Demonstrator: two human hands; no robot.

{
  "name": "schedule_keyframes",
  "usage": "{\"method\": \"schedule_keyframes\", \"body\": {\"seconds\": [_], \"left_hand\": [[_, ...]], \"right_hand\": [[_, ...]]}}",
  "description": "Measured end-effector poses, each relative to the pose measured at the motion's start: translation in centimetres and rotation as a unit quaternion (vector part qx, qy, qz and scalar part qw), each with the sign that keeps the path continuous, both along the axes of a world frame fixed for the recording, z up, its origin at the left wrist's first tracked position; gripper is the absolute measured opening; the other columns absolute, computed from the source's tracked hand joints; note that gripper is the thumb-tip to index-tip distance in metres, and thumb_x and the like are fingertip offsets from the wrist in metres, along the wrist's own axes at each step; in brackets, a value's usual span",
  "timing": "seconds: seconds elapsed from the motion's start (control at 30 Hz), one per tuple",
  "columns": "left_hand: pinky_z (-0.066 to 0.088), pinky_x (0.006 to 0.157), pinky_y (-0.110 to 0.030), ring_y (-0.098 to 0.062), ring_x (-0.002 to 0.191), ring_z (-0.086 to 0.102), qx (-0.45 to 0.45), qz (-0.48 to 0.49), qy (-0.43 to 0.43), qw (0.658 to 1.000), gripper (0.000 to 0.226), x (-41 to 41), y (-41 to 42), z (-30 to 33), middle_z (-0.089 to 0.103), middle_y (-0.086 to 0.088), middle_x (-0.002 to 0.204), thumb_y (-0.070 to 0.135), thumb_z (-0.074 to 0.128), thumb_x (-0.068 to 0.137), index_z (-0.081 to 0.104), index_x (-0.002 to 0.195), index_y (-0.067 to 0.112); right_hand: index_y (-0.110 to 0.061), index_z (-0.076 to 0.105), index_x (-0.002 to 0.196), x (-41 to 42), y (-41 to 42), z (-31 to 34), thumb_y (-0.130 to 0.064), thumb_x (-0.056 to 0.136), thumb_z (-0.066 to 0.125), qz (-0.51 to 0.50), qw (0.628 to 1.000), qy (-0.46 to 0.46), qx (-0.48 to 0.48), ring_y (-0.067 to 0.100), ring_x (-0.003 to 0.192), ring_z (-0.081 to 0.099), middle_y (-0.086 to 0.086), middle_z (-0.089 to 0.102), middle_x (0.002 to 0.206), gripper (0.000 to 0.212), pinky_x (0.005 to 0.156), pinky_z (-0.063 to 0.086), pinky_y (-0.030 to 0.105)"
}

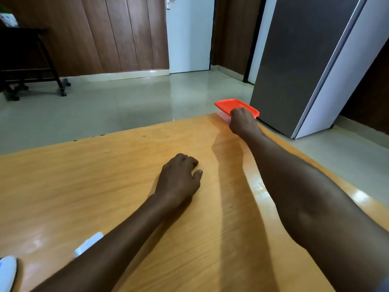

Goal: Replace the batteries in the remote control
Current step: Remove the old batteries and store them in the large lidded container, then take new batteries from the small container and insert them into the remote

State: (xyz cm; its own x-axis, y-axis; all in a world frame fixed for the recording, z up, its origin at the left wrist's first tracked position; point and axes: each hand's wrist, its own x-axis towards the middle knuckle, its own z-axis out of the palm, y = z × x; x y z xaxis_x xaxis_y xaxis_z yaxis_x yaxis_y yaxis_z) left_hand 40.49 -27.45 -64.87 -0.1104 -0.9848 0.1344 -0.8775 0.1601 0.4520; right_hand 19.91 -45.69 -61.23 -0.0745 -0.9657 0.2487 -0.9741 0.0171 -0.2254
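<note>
At the bottom left edge I am seeing a white object [7,272] lying on the table [84,175], perhaps the remote, though I cannot tell. Just right of it a small white piece [87,243] is lying partly under my left forearm. My left hand [179,180] is resting mid-table, fingers curled together, holding nothing. At the far right corner my right hand [242,121] is gripping the near edge of a clear box [223,116] with a red lid [229,105], fingers clamped on it.
</note>
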Motion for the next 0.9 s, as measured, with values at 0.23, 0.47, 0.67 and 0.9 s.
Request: {"method": "schedule_keyframes", "body": {"seconds": [0.23,0.47,0.67,0.9], "left_hand": [[0.047,0.094,-0.031,-0.018,0.121,0.055,0.008,0.036,0.078,0.996,0.036,3.2,2.6,2.8,0.056,0.001,0.135,0.038,0.06,0.096,0.064,0.128,0.024],[0.041,0.089,-0.029,-0.019,0.12,0.057,-0.033,0.1,0.08,0.991,0.031,12.1,10.9,6.4,0.062,-0.001,0.128,0.035,0.062,0.095,0.067,0.123,0.022],[0.042,0.094,-0.031,-0.018,0.12,0.057,-0.03,0.191,0.073,0.978,0.03,22.5,21.0,7.7,0.063,0.0,0.127,0.034,0.063,0.094,0.068,0.122,0.024],[0.047,0.095,-0.034,-0.022,0.117,0.059,0.046,0.3,0.039,0.952,0.037,31.3,32.4,6.2,0.058,-0.002,0.132,0.036,0.062,0.093,0.064,0.128,0.023]], "right_hand": [[-0.002,0.067,0.12,4.0,5.3,0.8,-0.013,0.093,0.061,0.076,0.994,0.0,-0.076,0.04,0.107,0.066,0.018,0.068,0.124,0.031,0.083,0.057,0.047],[-0.013,0.063,0.129,16.3,18.2,2.3,-0.035,0.095,0.062,0.273,0.96,-0.058,-0.034,0.028,0.114,0.064,0.008,0.068,0.128,0.041,0.093,0.051,0.04],[-0.013,0.065,0.124,29.0,27.6,2.6,-0.036,0.094,0.063,0.392,0.915,-0.094,-0.017,0.027,0.104,0.066,0.007,0.071,0.116,0.038,0.084,0.052,0.037],[-0.01,0.058,0.133,42.9,33.2,2.1,-0.029,0.096,0.059,0.471,0.881,-0.047,-0.006,0.031,0.115,0.062,0.01,0.064,0.13,0.042,0.089,0.049,0.037]]}}
